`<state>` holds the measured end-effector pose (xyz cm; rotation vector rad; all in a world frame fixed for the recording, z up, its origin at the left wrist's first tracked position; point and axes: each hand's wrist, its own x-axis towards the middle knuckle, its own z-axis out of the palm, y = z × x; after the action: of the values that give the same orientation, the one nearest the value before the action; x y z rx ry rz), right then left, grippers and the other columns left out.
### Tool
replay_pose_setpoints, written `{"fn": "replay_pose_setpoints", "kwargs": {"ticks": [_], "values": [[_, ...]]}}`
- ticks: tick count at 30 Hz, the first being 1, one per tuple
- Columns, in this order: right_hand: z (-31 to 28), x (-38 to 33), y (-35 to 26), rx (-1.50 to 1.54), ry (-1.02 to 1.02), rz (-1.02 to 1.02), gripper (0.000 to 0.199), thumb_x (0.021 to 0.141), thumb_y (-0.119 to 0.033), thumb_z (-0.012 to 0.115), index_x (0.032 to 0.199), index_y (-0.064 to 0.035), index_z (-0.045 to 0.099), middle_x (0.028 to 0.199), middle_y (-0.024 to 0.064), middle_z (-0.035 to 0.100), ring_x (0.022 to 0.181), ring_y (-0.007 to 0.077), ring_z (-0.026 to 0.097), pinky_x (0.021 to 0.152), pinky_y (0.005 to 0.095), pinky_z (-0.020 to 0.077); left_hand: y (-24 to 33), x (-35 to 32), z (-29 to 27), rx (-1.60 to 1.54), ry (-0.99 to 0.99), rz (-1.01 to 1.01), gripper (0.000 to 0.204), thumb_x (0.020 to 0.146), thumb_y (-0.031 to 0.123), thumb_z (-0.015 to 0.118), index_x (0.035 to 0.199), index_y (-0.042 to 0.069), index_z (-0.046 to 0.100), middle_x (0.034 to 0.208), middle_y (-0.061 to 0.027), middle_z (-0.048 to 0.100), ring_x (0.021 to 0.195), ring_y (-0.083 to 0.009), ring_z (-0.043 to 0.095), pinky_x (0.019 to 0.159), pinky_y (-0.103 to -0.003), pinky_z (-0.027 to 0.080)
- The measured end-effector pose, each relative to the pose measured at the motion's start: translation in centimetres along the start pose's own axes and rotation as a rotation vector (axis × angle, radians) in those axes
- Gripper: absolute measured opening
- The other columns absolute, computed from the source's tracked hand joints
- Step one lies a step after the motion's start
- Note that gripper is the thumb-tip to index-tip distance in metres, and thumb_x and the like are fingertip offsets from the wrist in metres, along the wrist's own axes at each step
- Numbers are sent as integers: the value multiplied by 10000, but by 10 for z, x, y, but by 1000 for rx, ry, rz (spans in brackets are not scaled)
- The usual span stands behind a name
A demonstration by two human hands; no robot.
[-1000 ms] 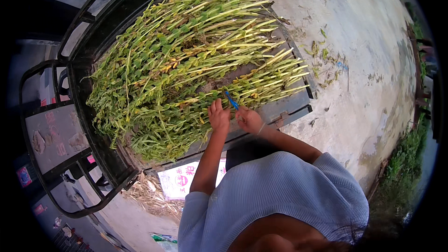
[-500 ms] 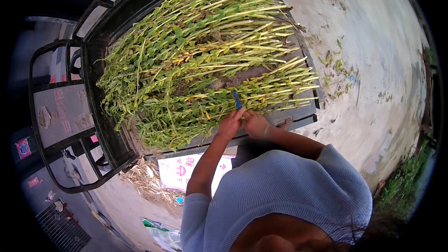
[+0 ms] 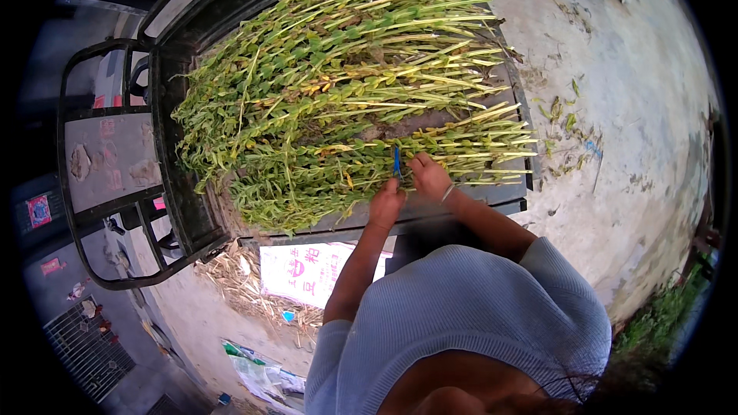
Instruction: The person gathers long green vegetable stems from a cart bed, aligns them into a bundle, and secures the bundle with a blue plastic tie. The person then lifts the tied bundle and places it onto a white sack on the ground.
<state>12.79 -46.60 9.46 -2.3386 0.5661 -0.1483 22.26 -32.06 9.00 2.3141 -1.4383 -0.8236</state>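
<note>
Blue tie (image 3: pixel 397 161) — pinched by right hand (image 3: pixel 429 177), left hand (image 3: pixel 386 204) just below, curled on stalks (image 3: pixel 346 107).

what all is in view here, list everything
plant stalks: one large heap, green with yellowing stems, lying across the cart bed
cart bed: one, dark metal, centre of view, under the stalks
metal frame rails: one set, black, at the cart's left end
blue strip: one, thin, bright blue, upright among the near stalks between the hands
printed sack: one, white with red marks, on the ground below the cart
dry straw: one patch, tan, beside the sack
concrete ground: grey, right side, with scattered leaf bits
sweater: one, grey-blue, lower centre
left hand: one, on the near stalks
right hand: one, on the near stalks by the blue strip; grip unclear
</note>
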Motion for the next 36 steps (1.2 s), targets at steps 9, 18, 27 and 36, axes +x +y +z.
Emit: {"fn": "replay_pose_setpoints", "kwargs": {"ticks": [9, 18, 27, 36], "values": [[34, 22, 7, 112, 182, 101, 170, 647, -75, 645, 802, -83, 576, 863, 123, 532, 726, 313, 571, 587, 397, 468, -9, -7, 11, 27, 270, 157, 248, 673, 121, 660, 899, 73, 571, 1047, -161, 530, 875, -318, 552, 694, -401, 476], [-1, -42, 45, 846, 240, 193, 57, 668, 36, 503, 658, -16, 481, 733, 67, 585, 674, 117, 584, 533, 248, 442, -19, 7, 23, -200, 252, 60, 533, 695, 124, 644, 1175, 43, 426, 976, -175, 547, 858, -325, 554, 730, -391, 461], [-78, -83, 90, 757, 396, 459, 119, 699, 19, 489, 787, -6, 564, 648, 4, 541, 559, 42, 497, 503, 209, 421, -4, -10, 17, -39, 84, 46, 258, 653, 185, 713, 837, 63, 581, 867, -85, 543, 775, -273, 562, 642, -374, 467], [14, -1, 14, -278, -35, 36, 284, 664, -197, 668, 896, -109, 530, 769, 87, 559, 693, 263, 586, 570, 369, 480, -5, -9, 25, -92, 174, 40, 222, 683, 213, 678, 710, 50, 530, 813, -100, 526, 701, -329, 535, 583, -408, 439]]}}
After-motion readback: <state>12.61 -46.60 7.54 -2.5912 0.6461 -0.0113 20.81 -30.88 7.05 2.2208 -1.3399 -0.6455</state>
